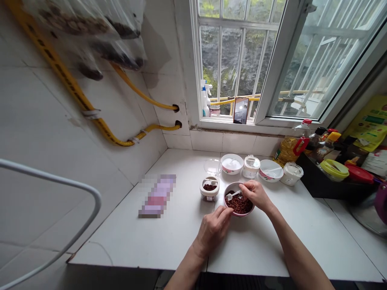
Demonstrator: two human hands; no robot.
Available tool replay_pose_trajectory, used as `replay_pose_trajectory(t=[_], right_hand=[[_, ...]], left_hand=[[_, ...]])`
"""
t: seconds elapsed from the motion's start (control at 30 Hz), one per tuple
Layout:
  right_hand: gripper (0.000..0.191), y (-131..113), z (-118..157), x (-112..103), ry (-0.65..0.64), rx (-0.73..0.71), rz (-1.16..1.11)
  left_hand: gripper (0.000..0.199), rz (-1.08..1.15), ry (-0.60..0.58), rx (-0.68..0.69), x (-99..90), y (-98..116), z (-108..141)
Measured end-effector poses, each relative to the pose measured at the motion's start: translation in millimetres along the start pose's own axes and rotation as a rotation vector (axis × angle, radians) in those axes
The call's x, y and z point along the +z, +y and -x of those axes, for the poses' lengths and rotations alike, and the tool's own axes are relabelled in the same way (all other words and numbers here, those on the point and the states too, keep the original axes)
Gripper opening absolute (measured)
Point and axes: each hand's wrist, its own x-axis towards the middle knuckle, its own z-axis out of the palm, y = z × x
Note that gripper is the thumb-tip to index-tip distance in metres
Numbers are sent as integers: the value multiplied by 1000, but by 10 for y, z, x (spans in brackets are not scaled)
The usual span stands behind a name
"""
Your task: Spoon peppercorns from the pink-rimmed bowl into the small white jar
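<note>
No words or numbers are clear enough to read; the print on the yellow bag point(369, 125) is too small.
</note>
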Motion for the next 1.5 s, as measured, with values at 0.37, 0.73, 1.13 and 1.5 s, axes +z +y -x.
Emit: replay_pose_trajectory(t=[0.37, 0.73, 1.13, 1.5], right_hand=[[50, -26, 1, -34, 14, 118, -123], [52, 18, -20, -62, 7, 206, -272], [54, -212, -121, 125, 241, 82, -219], [39, -280, -56, 179, 352, -290, 282]], left_hand=[[21, -5, 1, 4, 4, -9, -3], [22, 3, -8, -7, -2, -6, 2], [23, 4, -27, -48, -5, 13, 0], [22, -2, -35, -42, -11, 10, -8]])
